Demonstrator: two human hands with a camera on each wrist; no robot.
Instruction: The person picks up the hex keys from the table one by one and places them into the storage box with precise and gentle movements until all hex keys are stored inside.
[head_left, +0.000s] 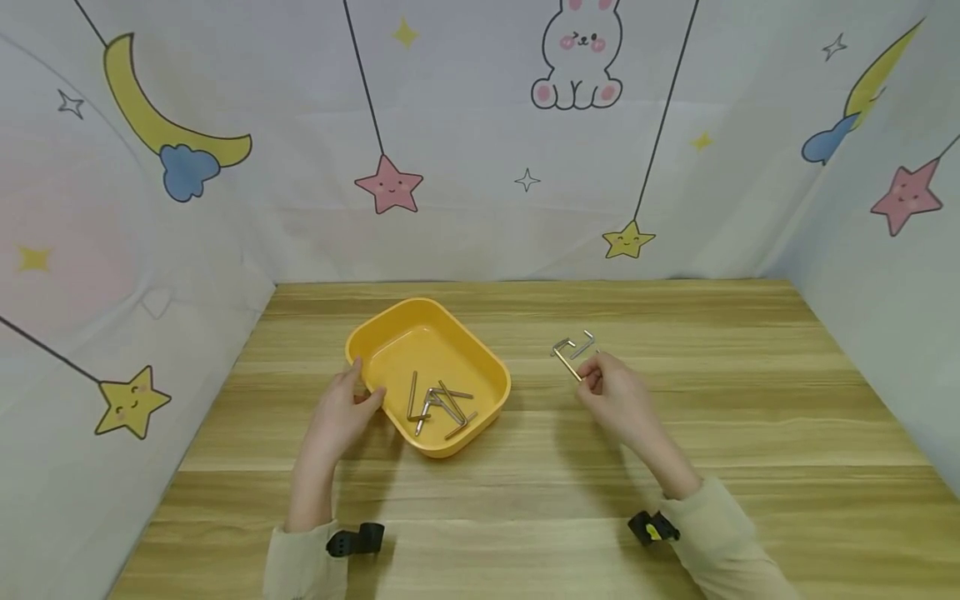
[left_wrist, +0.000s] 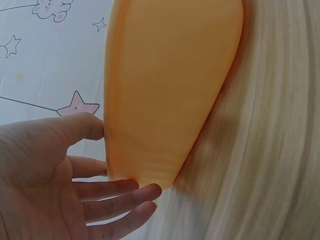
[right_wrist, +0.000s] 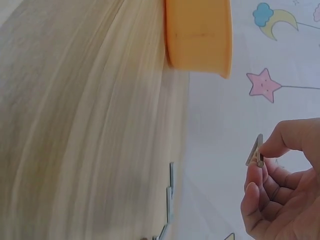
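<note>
My right hand (head_left: pixel 618 396) pinches an L-shaped hex key (head_left: pixel 567 365) between thumb and fingertips, raised over the table; its bent end points away from the hand. In the right wrist view the hex key (right_wrist: pixel 259 152) sticks out past the thumb. Beyond it on the table lie a few loose hex keys (head_left: pixel 583 345), partly overlapped by the held one. My left hand (head_left: pixel 341 417) touches the left side of a yellow plastic bin (head_left: pixel 397 350), thumb and fingertips at its rim and outer wall, fingers fairly straight. Inside the bin, several metal hex keys (head_left: pixel 450 404) lie crossed near its front corner.
The wood-grain table (head_left: pixel 525 517) is bordered at the back and sides by a white cloth (head_left: pixel 480 225) printed with stars, moons and a rabbit. Black straps (head_left: pixel 356 540) sit at both sleeve cuffs. Bare tabletop shows between the bin and the loose keys.
</note>
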